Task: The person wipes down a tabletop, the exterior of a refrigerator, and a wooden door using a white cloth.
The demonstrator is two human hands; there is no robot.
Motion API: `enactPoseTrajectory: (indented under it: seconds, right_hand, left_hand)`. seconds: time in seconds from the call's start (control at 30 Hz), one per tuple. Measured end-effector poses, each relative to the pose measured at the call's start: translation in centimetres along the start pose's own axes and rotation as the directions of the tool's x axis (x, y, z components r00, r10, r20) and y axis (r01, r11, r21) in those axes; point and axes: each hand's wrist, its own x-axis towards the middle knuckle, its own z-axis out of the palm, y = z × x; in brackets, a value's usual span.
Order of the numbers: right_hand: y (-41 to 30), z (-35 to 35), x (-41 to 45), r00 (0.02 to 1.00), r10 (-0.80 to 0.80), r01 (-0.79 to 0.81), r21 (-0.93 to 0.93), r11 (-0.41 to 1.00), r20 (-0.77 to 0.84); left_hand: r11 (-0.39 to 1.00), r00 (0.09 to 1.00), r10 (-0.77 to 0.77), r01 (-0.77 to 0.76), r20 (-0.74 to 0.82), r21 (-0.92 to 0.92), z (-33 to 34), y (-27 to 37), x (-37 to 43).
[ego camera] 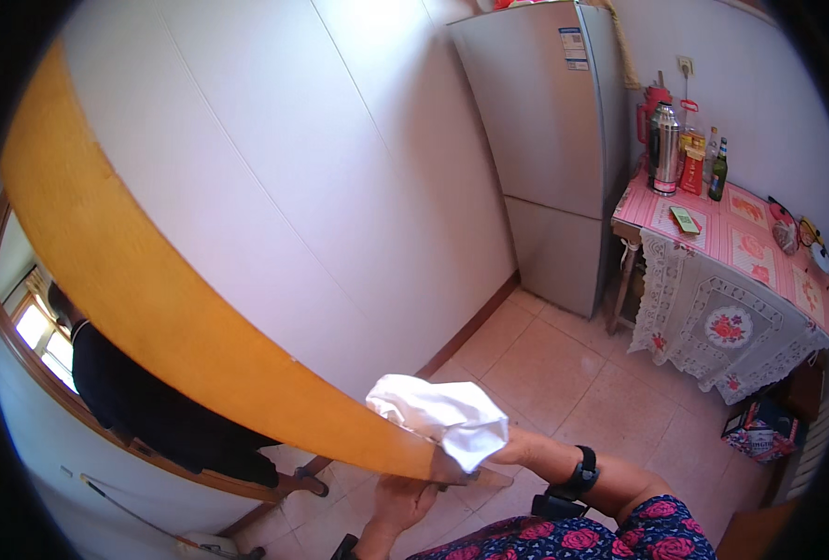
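A yellow-brown wooden door stands edge-on before me, its bowed band running from upper left down to my hands. A white cloth lies bunched against its far side near the lower end. My right hand holds this cloth against the wood; the fingers are hidden under it. On the near side my left hand grips the door beside dark metal hardware, its fingers curled and partly out of sight.
A grey refrigerator stands in the far corner. To its right, a cloth-covered table bears a steel thermos, bottles and a phone. A printed box sits on the tiled floor. At left, a person in dark clothes is near a doorway.
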Motion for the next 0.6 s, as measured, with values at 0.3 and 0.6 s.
enactPoseTrajectory:
  seconds: [0.3, 0.6]
  right_hand:
    - [-3.4, 4.2, 1.1, 0.984, -0.147, 0.137, 0.107, 0.985, 0.096]
    - [0.6, 7.7, 2.5, 0.922, -0.082, 0.133, -0.111, 0.985, 0.379]
  left_hand:
    - [1.000, 0.994, -0.022, 0.023, 0.105, -0.001, -2.2, 0.4, -4.9]
    - [0.993, 0.992, -0.098, 0.103, -0.083, 0.052, -3.1, 1.5, -11.1]
